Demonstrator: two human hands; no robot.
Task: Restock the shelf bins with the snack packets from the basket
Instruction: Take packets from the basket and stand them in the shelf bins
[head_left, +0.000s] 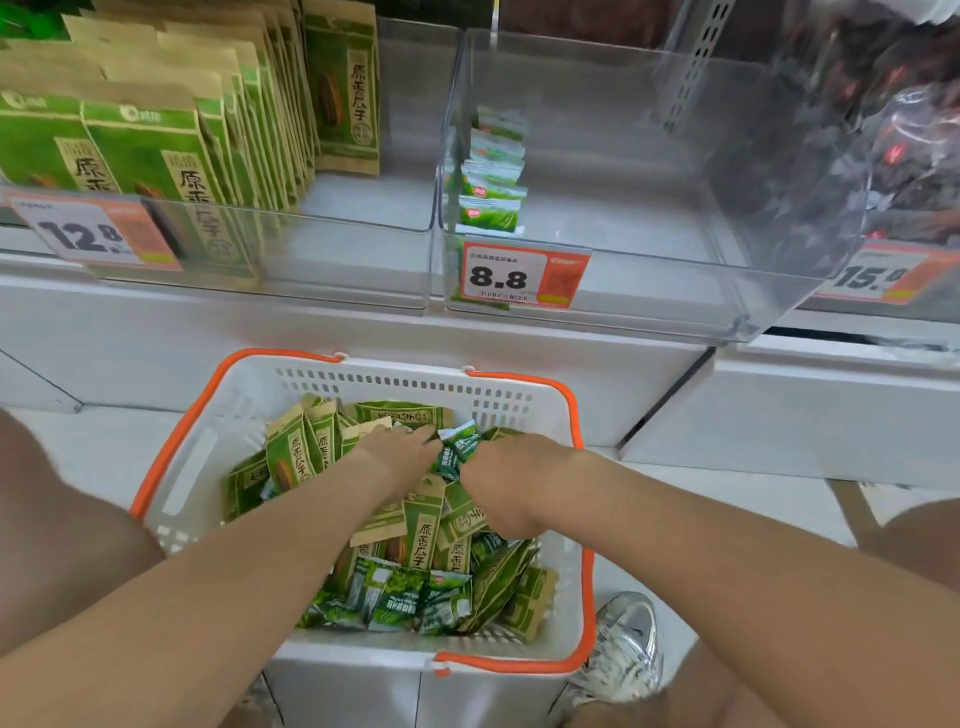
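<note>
The basket (244, 410) is white with an orange rim and orange handles, and its far wall has rows of small slots. Inside it the tall packets (423, 535) are green and light brown with dark characters, and the small packets (400, 603) are darker green with white patches. The left bin (337, 249) is clear, and its standing packets (150, 156) show the same green and light brown. The middle bin (649, 208) is also clear; its little packets (491, 210) are pale green and white with a small red mark. Its price tag (524, 275) is white and orange with black digits. The far right packets (909, 156) are dark with red spots. The shelf (311, 338) is white and the shoe (623, 644) silver-grey.
</note>
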